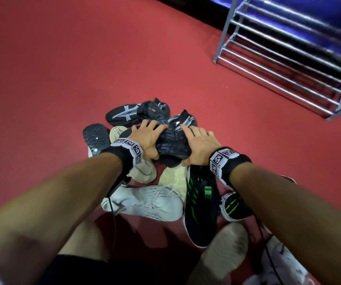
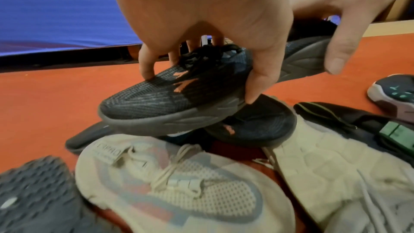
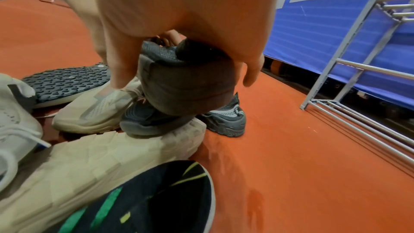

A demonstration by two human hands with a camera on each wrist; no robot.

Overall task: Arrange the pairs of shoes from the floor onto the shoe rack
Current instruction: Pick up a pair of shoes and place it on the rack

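On top of a pile of shoes on the red floor [image 1: 52, 79], both hands hold one dark grey sneaker with an orange logo [image 1: 171, 138] [image 2: 143, 102], tipped on its side. My left hand [image 1: 157, 140] [image 2: 199, 88] grips its upper, fingers over the laces and thumb against the sole edge. My right hand [image 1: 186, 145] [image 3: 183, 82] clasps the heel [image 3: 186, 95]. A matching dark shoe [image 2: 246, 127] [image 3: 143, 120] lies just underneath. The metal shoe rack [image 1: 288, 58] [image 3: 358, 70] stands at the far right with bare rails.
The pile also has black shoes with white markings [image 1: 124, 114], beige shoes [image 1: 145, 171] [image 2: 170, 183], a white knit sneaker [image 1: 151, 202], black shoes with green stripes [image 1: 200, 204] and an upturned studded sole [image 1: 95, 136]. A blue banner [image 3: 325, 24] backs the rack.
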